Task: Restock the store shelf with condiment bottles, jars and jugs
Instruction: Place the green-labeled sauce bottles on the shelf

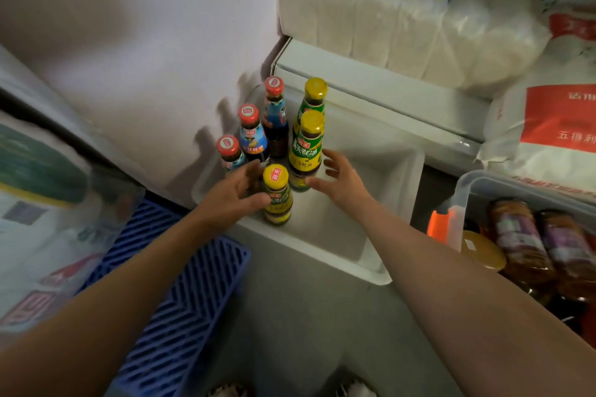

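On the bottom shelf (338, 235), my left hand (237, 192) touches the front yellow-capped bottle (276, 195) with loose fingers; my right hand (338, 180) is open beside it. It looks like glass, heavy and slippery, so I would hold its body.

Six sauce bottles (283, 138) crowded the bottom shelf's (338, 235) left end against the wall (145, 58); its right half lay open, beneath the upper shelf (371, 87).

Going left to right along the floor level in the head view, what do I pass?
Bagged goods → blue crate → left hand → nearest yellow-cap bottle → right hand → clear bin of jars.
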Tool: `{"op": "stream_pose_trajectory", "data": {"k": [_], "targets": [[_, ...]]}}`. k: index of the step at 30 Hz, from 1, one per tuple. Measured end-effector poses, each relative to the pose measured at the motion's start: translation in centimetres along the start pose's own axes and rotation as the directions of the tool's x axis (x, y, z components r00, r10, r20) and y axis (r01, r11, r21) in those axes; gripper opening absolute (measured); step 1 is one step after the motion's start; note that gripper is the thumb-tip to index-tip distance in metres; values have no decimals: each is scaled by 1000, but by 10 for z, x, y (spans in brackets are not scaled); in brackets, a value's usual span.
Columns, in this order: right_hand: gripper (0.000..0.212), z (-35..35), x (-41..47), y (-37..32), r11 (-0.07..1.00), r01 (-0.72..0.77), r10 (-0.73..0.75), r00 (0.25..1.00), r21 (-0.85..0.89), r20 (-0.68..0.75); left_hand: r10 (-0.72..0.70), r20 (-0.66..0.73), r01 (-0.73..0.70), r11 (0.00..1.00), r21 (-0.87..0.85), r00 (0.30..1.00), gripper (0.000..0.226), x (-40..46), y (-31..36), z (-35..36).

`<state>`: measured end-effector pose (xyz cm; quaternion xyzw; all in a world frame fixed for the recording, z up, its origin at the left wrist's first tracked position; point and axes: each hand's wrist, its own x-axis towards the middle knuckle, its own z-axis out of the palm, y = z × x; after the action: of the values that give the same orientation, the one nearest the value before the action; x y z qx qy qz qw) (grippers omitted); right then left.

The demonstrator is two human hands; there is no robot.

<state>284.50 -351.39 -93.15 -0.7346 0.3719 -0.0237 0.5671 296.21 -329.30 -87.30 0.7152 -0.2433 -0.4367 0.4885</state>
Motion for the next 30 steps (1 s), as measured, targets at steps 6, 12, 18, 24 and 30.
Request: {"op": "stream_pose_trajectory", "data": {"k": [6, 12, 18, 24, 30], "targets": [[90, 18, 16, -4, 998, 67, -67, 997, -6, -34, -17, -13, 17, 998, 58, 1000, 82, 24, 49, -9], [79, 26, 18, 0, 993, 95, -105, 981, -68, -160, -43, -48, 50, 988, 146, 998, 92, 47, 69, -3], [67, -14, 5, 19, 998, 55, -49, 962, 15, -268, -19, -23, 23, 983, 180, 1000, 80, 78, 84, 16], [68, -52, -6, 36, 996, 39, -9, 934, 78, -358, -80, -39, 85, 986, 145, 996, 92, 116, 90, 23], [69, -53, -2, 45, 988, 81, -30, 938, 133, -346, -89, 15, 86, 986, 140, 996, 77, 137, 81, 25]]}}
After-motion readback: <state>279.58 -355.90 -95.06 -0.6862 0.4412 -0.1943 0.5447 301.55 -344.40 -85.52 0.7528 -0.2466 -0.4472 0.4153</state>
